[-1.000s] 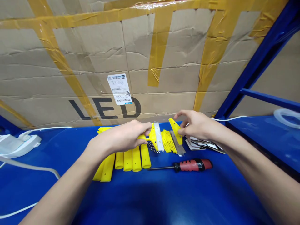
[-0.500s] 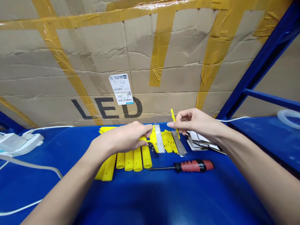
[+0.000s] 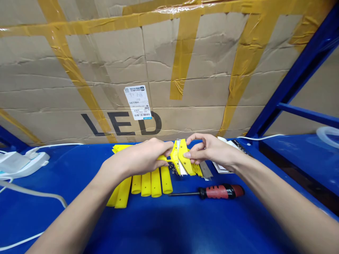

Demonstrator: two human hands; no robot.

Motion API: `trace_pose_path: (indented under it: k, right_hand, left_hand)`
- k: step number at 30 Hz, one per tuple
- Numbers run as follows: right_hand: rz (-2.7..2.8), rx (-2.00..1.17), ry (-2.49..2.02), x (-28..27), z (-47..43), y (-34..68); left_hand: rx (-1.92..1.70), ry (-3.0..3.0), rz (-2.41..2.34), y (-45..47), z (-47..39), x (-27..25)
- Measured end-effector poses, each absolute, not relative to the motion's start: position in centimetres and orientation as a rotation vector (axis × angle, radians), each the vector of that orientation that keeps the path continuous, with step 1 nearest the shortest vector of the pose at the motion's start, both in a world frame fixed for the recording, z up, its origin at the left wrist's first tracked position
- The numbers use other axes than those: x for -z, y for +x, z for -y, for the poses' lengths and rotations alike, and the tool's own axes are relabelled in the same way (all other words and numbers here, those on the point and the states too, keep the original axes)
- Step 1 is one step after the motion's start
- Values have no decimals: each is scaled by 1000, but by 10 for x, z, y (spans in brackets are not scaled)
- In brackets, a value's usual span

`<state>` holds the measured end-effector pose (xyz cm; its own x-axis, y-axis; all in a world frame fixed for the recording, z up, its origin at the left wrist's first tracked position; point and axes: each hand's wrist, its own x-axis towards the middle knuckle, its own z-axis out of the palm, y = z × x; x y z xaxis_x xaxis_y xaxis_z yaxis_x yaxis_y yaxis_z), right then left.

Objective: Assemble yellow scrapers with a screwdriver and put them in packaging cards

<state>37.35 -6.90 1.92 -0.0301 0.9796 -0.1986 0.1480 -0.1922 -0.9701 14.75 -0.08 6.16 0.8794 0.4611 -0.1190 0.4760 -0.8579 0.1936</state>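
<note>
My left hand [image 3: 148, 155] is closed around the handle of a yellow scraper [image 3: 174, 154], whose head points right. A flat metal blade [image 3: 182, 168] lies across that head. Between thumb and fingers, my right hand [image 3: 209, 152] pinches a yellow plate with small holes [image 3: 185, 157], held over the blade at a slight angle. Whether the plate touches the blade I cannot tell. Beneath the hands are small nuts or screws [image 3: 174, 170], a stack of yellow plates [image 3: 197, 170] partly hidden, and loose metal blades [image 3: 206, 170].
Several yellow tube handles [image 3: 156, 183] lie left of a red and black screwdriver [image 3: 222, 191]. White cards [image 3: 221, 167] rest behind my right hand. A power strip [image 3: 34, 160] with cables stands at the left. The large cardboard box [image 3: 159, 70] walls off the back; a blue frame post [image 3: 288, 77] rises at right.
My right hand has moved left and brought the yellow plate over the scraper's blade, turning its flat side toward me. The left hand stays almost in place.
</note>
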Motion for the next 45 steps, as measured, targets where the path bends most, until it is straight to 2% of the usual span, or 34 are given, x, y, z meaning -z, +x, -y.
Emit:
trace_pose_path:
  k: [6, 14, 19, 30, 36, 45]
  right_hand:
    - [1257, -1288, -1429, -13, 67, 370]
    - [1310, -1437, -1322, -18, 71, 366]
    - [1288, -1392, -1311, -12, 69, 371]
    - [1285, -1406, -1429, -18, 70, 378]
    - [2006, -792, -1613, -15, 72, 379]
    - [2363, -397, -1678, -7, 81, 354]
  left_hand:
    - [-1, 2837, -624, 150, 2, -63]
    - [-96, 2868, -551, 151, 2, -62]
    - [-227, 2845, -486, 149, -2, -61]
    - [-186, 2876, -519, 143, -14, -70]
    - [-13, 2856, -685, 129, -24, -76]
    - [132, 2779, -766, 123, -25, -71]
